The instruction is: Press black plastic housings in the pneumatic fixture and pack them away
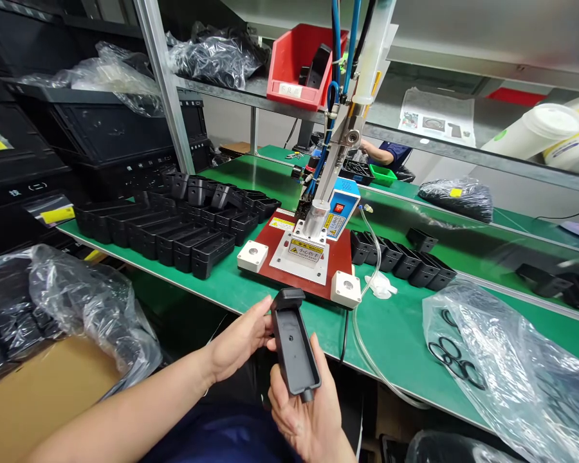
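Observation:
A long black plastic housing (293, 344), hollow side up, is held between both my hands in front of the green bench. My left hand (238, 341) grips its left edge with curled fingers. My right hand (305, 411) cradles its lower end from beneath, palm up. Just beyond stands a dispensing press (318, 212) on a red base plate (340, 257) with two white buttons (251, 252).
Rows of black housings (174, 225) lie to the left on the green bench (395, 328), and several more (405, 260) to the right. A clear bag of black rings (502, 366) lies at right. A box with bagged parts (53, 321) sits lower left. Another person's arm (381, 153) shows behind.

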The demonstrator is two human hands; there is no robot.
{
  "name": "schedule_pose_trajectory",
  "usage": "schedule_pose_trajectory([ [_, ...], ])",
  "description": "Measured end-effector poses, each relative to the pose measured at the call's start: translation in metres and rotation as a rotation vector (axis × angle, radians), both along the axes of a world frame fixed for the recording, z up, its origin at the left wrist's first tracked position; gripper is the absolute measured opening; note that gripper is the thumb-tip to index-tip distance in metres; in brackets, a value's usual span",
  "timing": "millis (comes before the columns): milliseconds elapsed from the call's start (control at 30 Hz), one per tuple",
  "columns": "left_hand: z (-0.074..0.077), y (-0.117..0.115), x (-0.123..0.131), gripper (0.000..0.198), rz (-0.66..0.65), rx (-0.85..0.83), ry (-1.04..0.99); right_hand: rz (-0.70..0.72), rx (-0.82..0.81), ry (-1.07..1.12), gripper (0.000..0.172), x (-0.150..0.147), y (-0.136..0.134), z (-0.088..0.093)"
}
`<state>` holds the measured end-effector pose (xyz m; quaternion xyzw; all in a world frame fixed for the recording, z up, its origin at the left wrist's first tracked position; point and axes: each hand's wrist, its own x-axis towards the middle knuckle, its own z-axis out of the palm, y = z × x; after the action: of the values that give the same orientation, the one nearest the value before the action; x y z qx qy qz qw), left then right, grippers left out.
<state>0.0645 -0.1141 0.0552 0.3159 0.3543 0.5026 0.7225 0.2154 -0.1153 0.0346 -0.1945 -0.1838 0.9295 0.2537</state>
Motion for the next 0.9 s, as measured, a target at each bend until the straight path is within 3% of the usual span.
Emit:
schedule_pose_trajectory([
  [100,-0.002,0.002,-0.001,0.056,0.001,0.019,-0.022,-0.075,0.061,-0.074,0.069,0.001,-0.002,-0.005],
  [267,0.006,-0.001,-0.002,0.059,0.033,0.028,-0.008,-0.217,0.32,-0.228,0.047,0.003,-0.005,-0.007],
  [333,0.009,-0.003,-0.003,0.056,0.05,0.046,-0.011,-0.208,0.38,-0.238,0.051,0.004,-0.004,-0.006],
  [633,0.013,-0.003,-0.004,0.053,0.035,0.114,0.029,-0.19,0.467,-0.24,0.046,0.007,-0.001,-0.006],
  [900,0.001,-0.002,-0.009,0.068,0.046,0.119,0.145,-0.247,0.544,-0.29,0.044,0.01,0.002,-0.018],
])
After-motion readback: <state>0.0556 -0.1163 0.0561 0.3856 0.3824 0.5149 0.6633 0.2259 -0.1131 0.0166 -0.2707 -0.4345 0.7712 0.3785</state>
